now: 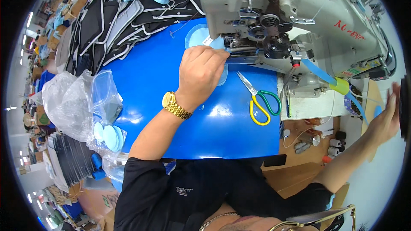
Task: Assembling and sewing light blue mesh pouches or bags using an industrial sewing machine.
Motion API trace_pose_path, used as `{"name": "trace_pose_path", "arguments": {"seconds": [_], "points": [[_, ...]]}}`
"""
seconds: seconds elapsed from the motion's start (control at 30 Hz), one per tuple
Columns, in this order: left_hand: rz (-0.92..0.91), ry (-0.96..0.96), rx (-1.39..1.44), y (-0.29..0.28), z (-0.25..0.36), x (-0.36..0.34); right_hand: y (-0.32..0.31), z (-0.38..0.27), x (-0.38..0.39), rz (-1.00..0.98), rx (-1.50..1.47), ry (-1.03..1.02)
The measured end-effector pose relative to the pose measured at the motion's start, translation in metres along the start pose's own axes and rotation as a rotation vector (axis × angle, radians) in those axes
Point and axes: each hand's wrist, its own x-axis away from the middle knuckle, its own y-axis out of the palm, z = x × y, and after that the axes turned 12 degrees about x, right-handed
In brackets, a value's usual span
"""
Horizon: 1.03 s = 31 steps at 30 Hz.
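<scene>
My left hand, with a gold watch on its wrist, is closed in a pinch beside the presser foot of a sewing machine. Its fingertips are turned away, so what they grip is hidden. Partly beneath this hand lies a rounded light blue piece with a small white label. At the far right my right hand has its fingers stretched out, slightly blurred, next to the machine's dark handwheel. Scissors with one yellow and one green handle lie on the blue table.
Black pieces with pale edging are heaped at the back left. Clear plastic bags and light blue discs sit at the left edge. Blue tape runs through a yellow holder. Thread spools stand below right.
</scene>
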Motion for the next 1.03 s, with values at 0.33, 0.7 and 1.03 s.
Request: {"name": "trace_pose_path", "arguments": {"seconds": [0.33, 0.7, 1.03], "points": [[0.024, -0.053, 0.049, 0.0, 0.0, 0.01, -0.015, 0.209, -0.169, -0.206, 0.302, 0.003], [0.111, -0.047, 0.086, 0.005, -0.004, 0.016, -0.019, 0.177, -0.187, -0.474, -0.003, 0.72], [0.071, -0.069, 0.076, 0.003, -0.009, 0.015, -0.007, 0.194, -0.07, -0.037, -0.407, 0.542]]}}
